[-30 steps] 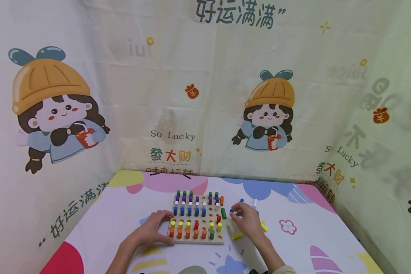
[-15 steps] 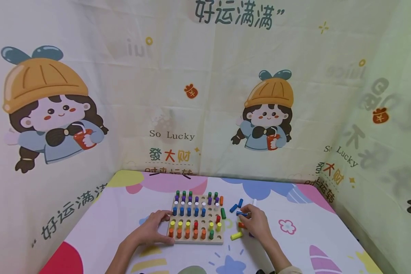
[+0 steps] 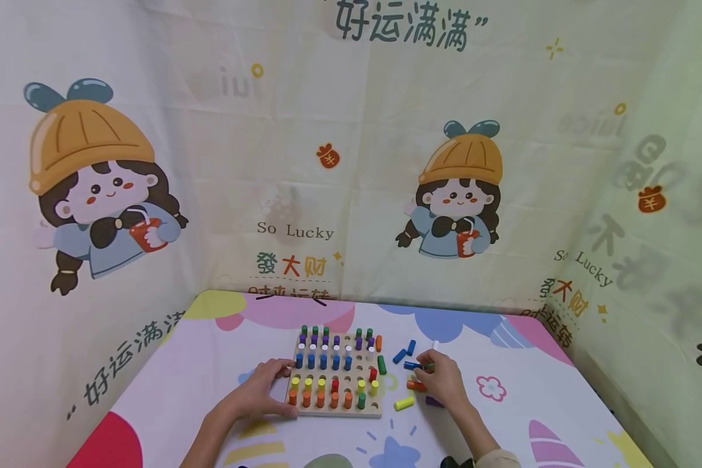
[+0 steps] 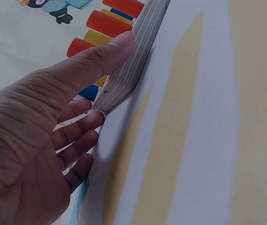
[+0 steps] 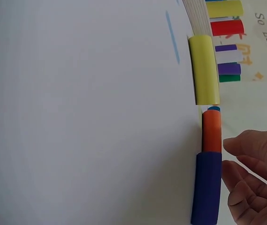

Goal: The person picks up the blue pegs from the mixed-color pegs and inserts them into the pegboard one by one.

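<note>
A wooden pegboard (image 3: 359, 411) with rows of coloured pegs stands on the table. My left hand (image 3: 263, 390) holds its left side, with the thumb against the front edge and the fingers along the side. In the left wrist view, the thumb of this left hand (image 4: 34, 122) presses the board's edge. My right hand (image 3: 442, 378) is right of the board with bent fingers. A green peg (image 3: 429, 365) shows between its thumb and forefinger. The right wrist view shows a gap between the fingertips of the right hand (image 5: 257, 176); whether they pinch the peg is hidden.
Loose pegs lie around the right hand: several blue ones (image 3: 399, 356), an orange peg (image 3: 415, 385), a yellow peg (image 3: 404, 403), a purple peg (image 3: 434, 402) and a white peg (image 3: 435, 345). Another green peg (image 3: 382, 364) lies by the board's right edge. Printed cloth walls enclose the table.
My right hand has moved right, from beside the blue pegs to the green peg, uncovering blue and orange pegs. My left hand stays on the board.
</note>
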Available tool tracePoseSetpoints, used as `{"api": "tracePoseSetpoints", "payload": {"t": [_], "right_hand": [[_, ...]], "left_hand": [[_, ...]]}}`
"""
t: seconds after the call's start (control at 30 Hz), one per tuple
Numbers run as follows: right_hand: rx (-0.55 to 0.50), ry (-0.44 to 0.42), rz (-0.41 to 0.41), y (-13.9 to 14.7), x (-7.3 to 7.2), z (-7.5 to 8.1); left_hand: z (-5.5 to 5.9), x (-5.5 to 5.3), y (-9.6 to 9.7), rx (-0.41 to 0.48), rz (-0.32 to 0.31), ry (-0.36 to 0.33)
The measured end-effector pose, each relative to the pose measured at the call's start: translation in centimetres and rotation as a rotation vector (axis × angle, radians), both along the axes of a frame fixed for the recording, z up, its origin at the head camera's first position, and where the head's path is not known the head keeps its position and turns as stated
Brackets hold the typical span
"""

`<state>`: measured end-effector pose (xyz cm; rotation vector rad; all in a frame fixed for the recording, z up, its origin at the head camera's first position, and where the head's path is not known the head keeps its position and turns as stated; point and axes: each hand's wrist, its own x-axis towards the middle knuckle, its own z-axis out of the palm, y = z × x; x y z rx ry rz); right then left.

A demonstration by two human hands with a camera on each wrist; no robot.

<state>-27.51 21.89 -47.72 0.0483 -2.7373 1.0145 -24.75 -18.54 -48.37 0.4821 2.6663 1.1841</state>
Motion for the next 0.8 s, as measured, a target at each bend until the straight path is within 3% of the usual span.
{"api": "tracePoseSetpoints", "payload": {"t": [0.37, 0.8], "right_hand": [[0.022, -0.052, 0.032, 0.17, -0.77, -0.02], [0.066, -0.033, 0.07, 0.4, -0.95, -0.23]], "left_hand": [[-0.18, -0.16, -0.06, 0.007, 0.0, -0.002], [-0.15, -0.18, -0.07, 0.005, 0.005, -0.003]]}}
